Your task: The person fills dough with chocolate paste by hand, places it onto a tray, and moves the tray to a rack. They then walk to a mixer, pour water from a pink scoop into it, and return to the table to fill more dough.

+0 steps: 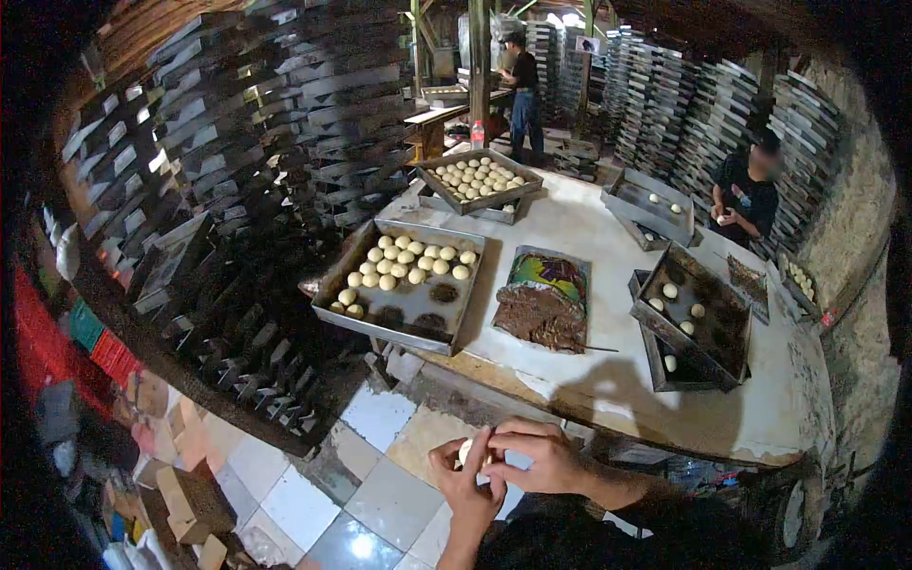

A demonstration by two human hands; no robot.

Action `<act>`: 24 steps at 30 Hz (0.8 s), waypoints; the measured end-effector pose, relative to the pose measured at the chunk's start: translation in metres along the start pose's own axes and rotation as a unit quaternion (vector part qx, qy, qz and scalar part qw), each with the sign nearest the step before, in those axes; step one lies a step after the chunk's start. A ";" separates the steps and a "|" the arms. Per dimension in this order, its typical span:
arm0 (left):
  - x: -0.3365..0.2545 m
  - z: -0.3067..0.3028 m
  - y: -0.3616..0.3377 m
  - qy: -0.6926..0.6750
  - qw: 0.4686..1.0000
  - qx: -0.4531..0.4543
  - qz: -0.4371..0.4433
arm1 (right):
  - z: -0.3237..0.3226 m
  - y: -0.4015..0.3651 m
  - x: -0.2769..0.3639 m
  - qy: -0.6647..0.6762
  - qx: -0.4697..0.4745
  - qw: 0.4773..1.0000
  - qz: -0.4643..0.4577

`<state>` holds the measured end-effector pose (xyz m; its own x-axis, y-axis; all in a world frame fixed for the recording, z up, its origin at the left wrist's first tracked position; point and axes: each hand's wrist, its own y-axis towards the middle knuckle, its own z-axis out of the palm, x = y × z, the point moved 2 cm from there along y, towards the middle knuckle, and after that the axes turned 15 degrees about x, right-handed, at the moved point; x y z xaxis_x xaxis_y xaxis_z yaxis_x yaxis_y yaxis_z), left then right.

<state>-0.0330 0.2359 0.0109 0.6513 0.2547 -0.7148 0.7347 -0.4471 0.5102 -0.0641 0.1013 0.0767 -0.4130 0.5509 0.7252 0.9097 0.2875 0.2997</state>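
Note:
Low in the view, my left hand (467, 480) is closed around a small pale dough ball (465, 452). My right hand (534, 456) is beside it, its fingers bent and pressed against the dough and the left fingers. Both hands are in front of the table's near edge, above the tiled floor. Beyond them on the white table (627, 313) lies a heap of brown filling (541, 318) on a colourful plastic wrapper (554, 271). Left of it, a metal tray (456, 323) holds several pale dough balls (388, 282).
Another full tray (480, 180) stands farther back. Stacked trays (727, 356) with a few balls are at the right. A co-worker (750, 190) sits at the right side; another person (524, 95) stands at the back. Tall tray stacks (332, 114) line the left.

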 end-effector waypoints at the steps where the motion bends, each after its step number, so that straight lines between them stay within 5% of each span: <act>1: -0.001 0.002 0.002 -0.012 1.000 0.000 0.008 | 0.001 -0.002 -0.002 -0.021 -0.011 1.000 0.002; 3: 0.000 0.011 0.008 -0.310 0.950 0.008 -0.019 | -0.012 -0.005 -0.002 -0.011 -0.047 0.999 -0.018; 5: 0.000 0.029 0.013 -0.580 0.813 0.023 -0.048 | -0.029 -0.015 -0.013 0.023 -0.075 0.996 -0.048; 6: 0.005 0.040 0.012 -0.598 0.801 0.026 -0.029 | -0.041 -0.021 -0.017 0.011 -0.090 0.996 -0.020; 8: -0.001 0.054 0.020 -0.408 0.906 0.113 -0.003 | -0.059 -0.039 -0.031 0.153 -0.061 0.982 0.095; 10: -0.010 0.078 0.038 -0.356 0.919 0.139 0.101 | -0.079 -0.059 -0.040 0.305 -0.049 0.936 0.170; 13: -0.063 0.104 0.088 -0.199 0.969 0.121 0.082 | -0.120 -0.087 -0.052 0.004 -0.150 0.988 -0.017; 18: -0.106 0.203 0.125 -0.269 0.954 0.132 0.029 | -0.185 -0.132 -0.088 -0.174 -0.232 0.957 -0.010; 22: -0.133 0.283 0.139 -0.486 0.855 0.137 0.122 | -0.264 -0.177 -0.103 -0.037 -0.306 0.950 0.047; 24: -0.147 0.303 0.154 -0.417 0.869 0.188 0.187 | -0.280 -0.202 -0.128 0.095 -0.255 0.960 0.059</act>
<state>-0.0736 -0.1302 0.0498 0.3510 -0.6093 -0.7110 0.2847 -0.6539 0.7010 -0.1830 -0.2466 0.0974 -0.3351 0.3898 0.8578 0.8723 -0.2158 0.4388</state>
